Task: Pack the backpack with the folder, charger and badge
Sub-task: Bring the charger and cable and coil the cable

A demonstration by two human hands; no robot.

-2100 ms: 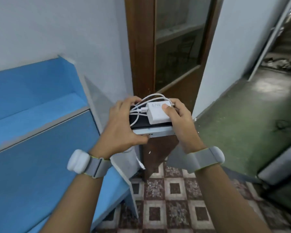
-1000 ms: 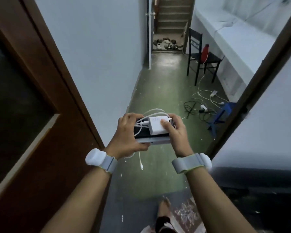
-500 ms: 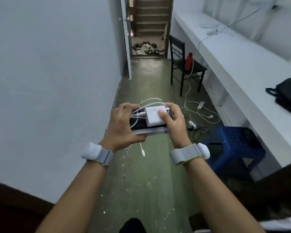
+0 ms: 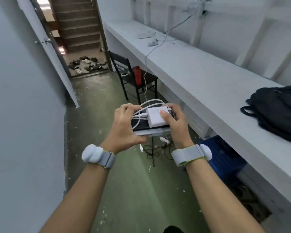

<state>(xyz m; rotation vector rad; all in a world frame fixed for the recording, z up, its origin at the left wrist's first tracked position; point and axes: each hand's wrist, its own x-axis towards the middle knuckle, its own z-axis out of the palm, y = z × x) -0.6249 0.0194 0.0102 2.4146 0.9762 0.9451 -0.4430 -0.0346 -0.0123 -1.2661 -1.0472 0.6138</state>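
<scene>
One charger (image 4: 154,119) left of counter edge (image 4: 225,127)

Green floor (image 4: 133,190), long white counter (image 4: 200,73), black chair (image 4: 120,63), stairs (image 4: 77,26) beyond

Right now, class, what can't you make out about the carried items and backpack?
Head view only.
- Badge: not identifiable; the charger, left hand and right hand cover the stack.
- Folder: only the stack's front edge shows.
- Backpack: cut by the right edge; open or zipped unclear.

a black backpack (image 4: 275,111) and white cables (image 4: 155,40) lie on the long white counter (image 4: 200,71).
</scene>
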